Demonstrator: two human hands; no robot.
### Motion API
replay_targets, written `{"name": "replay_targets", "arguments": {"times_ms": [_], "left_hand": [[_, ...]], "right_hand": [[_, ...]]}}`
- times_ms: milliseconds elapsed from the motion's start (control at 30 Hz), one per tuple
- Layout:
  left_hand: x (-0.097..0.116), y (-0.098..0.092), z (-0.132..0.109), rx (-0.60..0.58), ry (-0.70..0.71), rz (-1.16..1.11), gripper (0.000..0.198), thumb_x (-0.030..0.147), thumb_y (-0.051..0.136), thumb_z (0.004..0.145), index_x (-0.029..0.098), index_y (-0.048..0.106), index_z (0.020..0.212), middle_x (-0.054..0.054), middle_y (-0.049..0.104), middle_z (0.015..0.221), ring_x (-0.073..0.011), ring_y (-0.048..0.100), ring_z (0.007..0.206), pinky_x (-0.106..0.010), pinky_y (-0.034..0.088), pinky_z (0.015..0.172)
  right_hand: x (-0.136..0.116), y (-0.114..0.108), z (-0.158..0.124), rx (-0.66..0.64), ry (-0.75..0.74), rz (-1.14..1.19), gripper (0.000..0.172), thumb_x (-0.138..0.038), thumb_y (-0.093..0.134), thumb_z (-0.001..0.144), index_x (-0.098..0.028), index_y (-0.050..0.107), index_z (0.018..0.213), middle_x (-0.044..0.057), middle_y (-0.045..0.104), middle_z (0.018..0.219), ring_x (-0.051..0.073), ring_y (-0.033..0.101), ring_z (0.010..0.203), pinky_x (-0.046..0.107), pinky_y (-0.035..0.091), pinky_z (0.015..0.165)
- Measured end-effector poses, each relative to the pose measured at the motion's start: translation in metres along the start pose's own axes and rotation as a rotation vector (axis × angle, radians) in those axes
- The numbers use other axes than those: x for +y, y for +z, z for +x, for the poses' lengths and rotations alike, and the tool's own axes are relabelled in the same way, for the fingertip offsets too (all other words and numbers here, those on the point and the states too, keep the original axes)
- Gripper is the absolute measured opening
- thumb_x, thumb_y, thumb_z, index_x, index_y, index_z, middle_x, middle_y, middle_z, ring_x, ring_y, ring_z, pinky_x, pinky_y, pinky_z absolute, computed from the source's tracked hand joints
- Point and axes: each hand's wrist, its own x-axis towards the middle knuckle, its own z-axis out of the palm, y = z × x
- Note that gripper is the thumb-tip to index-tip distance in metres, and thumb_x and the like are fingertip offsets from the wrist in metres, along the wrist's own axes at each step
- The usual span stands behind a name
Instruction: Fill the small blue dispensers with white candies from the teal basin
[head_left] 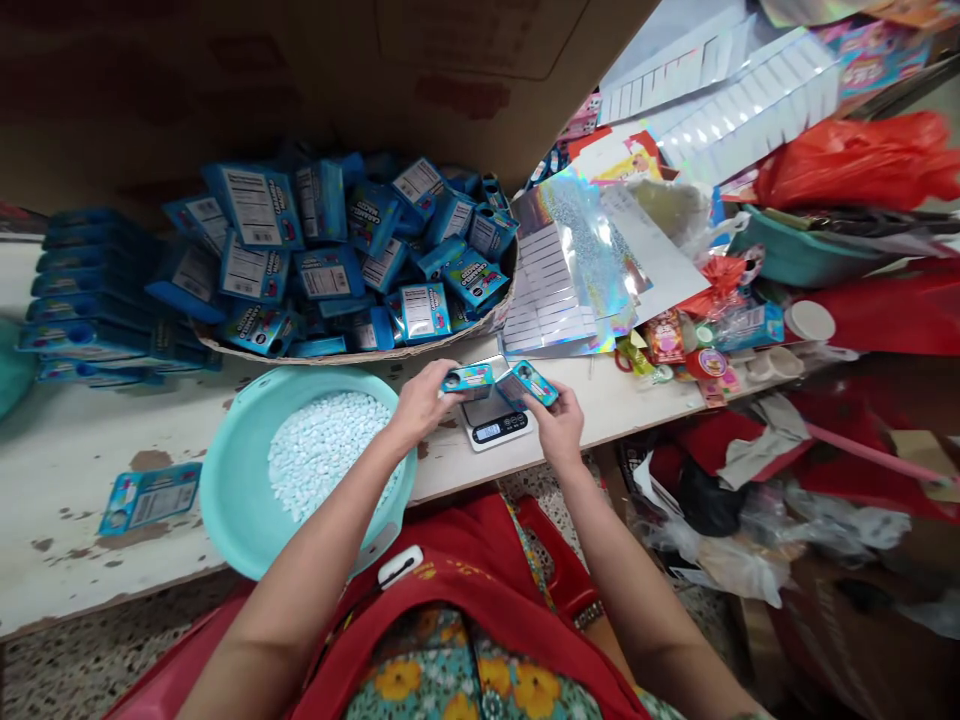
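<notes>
Above scale (491,428), left hand (420,402), right hand (559,428) grip blue box (469,379) crosswise.

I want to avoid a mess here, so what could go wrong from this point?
The basin of white pellets overhangs the table edge beside the left forearm; a nudge may tip it. The left hand holds a blue box and the right hand a second blue box over the scale; a slip could drop one onto it.
</notes>
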Motion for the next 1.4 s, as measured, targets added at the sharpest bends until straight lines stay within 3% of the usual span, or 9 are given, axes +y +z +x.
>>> {"name": "replay_targets", "arguments": {"times_ms": [100, 267, 333, 433, 600, 867, 1167, 1300, 1400], "left_hand": [[0.004, -0.038, -0.045, 0.125, -0.189, -0.189, 0.039, 0.034, 0.066, 0.078, 0.022, 0.054, 0.112, -0.002, 0.062, 0.105, -0.0188, 0.057, 0.091, -0.029, 0.042, 0.083], [0.004, -0.062, -0.109, 0.26, -0.338, -0.551, 0.042, 0.035, 0.067, 0.077, 0.021, 0.055, 0.115, -0.002, 0.062, 0.104, -0.0177, 0.057, 0.091, -0.028, 0.042, 0.084], [0.0, -0.059, -0.126, 0.284, -0.343, -0.651, 0.045, 0.033, 0.071, 0.074, 0.021, 0.057, 0.115, -0.003, 0.062, 0.108, -0.0189, 0.057, 0.097, -0.028, 0.041, 0.089], [-0.005, -0.057, -0.146, 0.386, -0.39, -0.891, 0.043, 0.041, 0.069, 0.077, 0.019, 0.06, 0.112, -0.006, 0.062, 0.11, -0.0197, 0.057, 0.099, -0.029, 0.043, 0.089], [-0.015, -0.078, -0.163, 0.693, -0.391, -1.397, 0.059, 0.065, 0.041, 0.086, 0.014, 0.064, 0.105, -0.011, 0.064, 0.101, -0.0209, 0.061, 0.093, -0.032, 0.049, 0.083], [-0.048, -0.076, -0.165, 0.755, -0.596, -1.657, 0.03, 0.04, 0.07, 0.074, 0.011, 0.063, 0.07, -0.003, 0.061, 0.071, -0.0118, 0.057, 0.067, -0.023, 0.046, 0.067], [-0.034, -0.086, -0.17, 0.813, -0.486, -1.515, 0.021, 0.029, 0.064, 0.077, 0.015, 0.061, 0.092, -0.003, 0.061, 0.082, -0.0142, 0.06, 0.08, -0.031, 0.048, 0.083], [-0.055, -0.093, -0.18, 0.654, -0.584, -0.906, 0.027, 0.031, 0.06, 0.078, 0.016, 0.062, 0.101, -0.01, 0.061, 0.109, -0.0246, 0.053, 0.112, -0.042, 0.042, 0.098], [-0.05, -0.109, -0.189, 0.44, -0.476, -0.483, 0.05, 0.022, 0.061, 0.075, 0.021, 0.054, 0.125, -0.01, 0.046, 0.139, -0.027, 0.038, 0.131, -0.044, 0.035, 0.105]], "right_hand": [[0.0, 0.022, 0.0, -0.098, -0.056, -0.091, 0.053, -0.042, 0.073, 0.068, -0.013, 0.053, 0.108, 0.009, 0.063, 0.1, 0.02, 0.061, 0.093, 0.042, 0.05, 0.09], [-0.043, 0.044, -0.04, -0.132, -0.526, -0.417, 0.078, -0.04, 0.073, 0.071, -0.017, 0.037, 0.136, 0.016, 0.038, 0.141, 0.028, 0.036, 0.133, 0.049, 0.031, 0.111], [-0.062, 0.063, -0.065, -0.452, -0.472, -0.382, 0.079, -0.04, 0.073, 0.072, -0.019, 0.034, 0.138, 0.013, 0.045, 0.137, 0.026, 0.045, 0.126, 0.044, 0.038, 0.107], [-0.082, 0.097, -0.099, -0.876, -0.21, -0.374, 0.054, -0.043, 0.069, 0.075, -0.019, 0.053, 0.12, 0.007, 0.064, 0.11, 0.021, 0.06, 0.099, 0.036, 0.049, 0.09], [-0.097, 0.131, -0.126, -0.998, -0.14, -0.418, 0.045, -0.047, 0.071, 0.073, -0.021, 0.06, 0.108, 0.002, 0.066, 0.097, 0.018, 0.06, 0.086, 0.029, 0.048, 0.079], [-0.088, 0.145, -0.139, -1.123, -0.063, -0.5, 0.046, -0.051, 0.072, 0.07, -0.018, 0.063, 0.101, 0.0, 0.065, 0.084, 0.016, 0.056, 0.074, 0.026, 0.045, 0.07], [-0.066, 0.138, -0.139, -1.035, -0.004, -0.275, 0.047, -0.046, 0.078, 0.065, -0.02, 0.061, 0.1, 0.001, 0.066, 0.09, 0.018, 0.059, 0.08, 0.029, 0.048, 0.075], [-0.057, 0.133, -0.136, -0.972, 0.047, -0.106, 0.046, -0.042, 0.079, 0.063, -0.021, 0.059, 0.099, 0.002, 0.065, 0.097, 0.02, 0.061, 0.088, 0.033, 0.051, 0.083], [-0.05, 0.138, -0.136, -0.915, 0.038, -0.065, 0.044, -0.041, 0.079, 0.064, -0.021, 0.058, 0.098, 0.002, 0.064, 0.097, 0.02, 0.061, 0.092, 0.035, 0.05, 0.087]]}}
